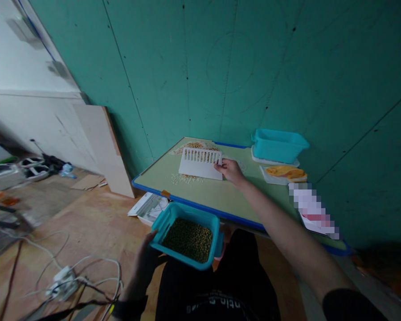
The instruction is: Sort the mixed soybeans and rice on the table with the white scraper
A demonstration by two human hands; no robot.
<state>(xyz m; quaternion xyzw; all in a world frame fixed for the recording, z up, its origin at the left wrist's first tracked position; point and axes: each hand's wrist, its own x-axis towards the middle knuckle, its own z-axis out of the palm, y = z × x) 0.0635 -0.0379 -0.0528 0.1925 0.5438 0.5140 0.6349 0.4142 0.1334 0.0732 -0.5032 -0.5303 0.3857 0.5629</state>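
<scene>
My right hand [231, 171] pinches the right edge of a white slotted plastic board [200, 167], tilted over the green tabletop [220, 194]. Tan beans or grains [195, 145] lie in a spread pile behind the board and show through its slots. Pale grains [183, 179] are scattered in front of it. With its fingers on the left rim, my left hand [149, 254] holds a turquoise plastic basin [190, 209] below the table's front edge. Inside the basin are small green and tan beans [189, 240]. Part of the left hand is hidden under the basin.
A second turquoise basin [279, 145] stands on a white lid at the table's back right. Near it are a yellow cloth-like item [285, 173] and a blurred-out sheet [314, 211]. A white open box [150, 207] and a power strip with cables [63, 283] lie at left.
</scene>
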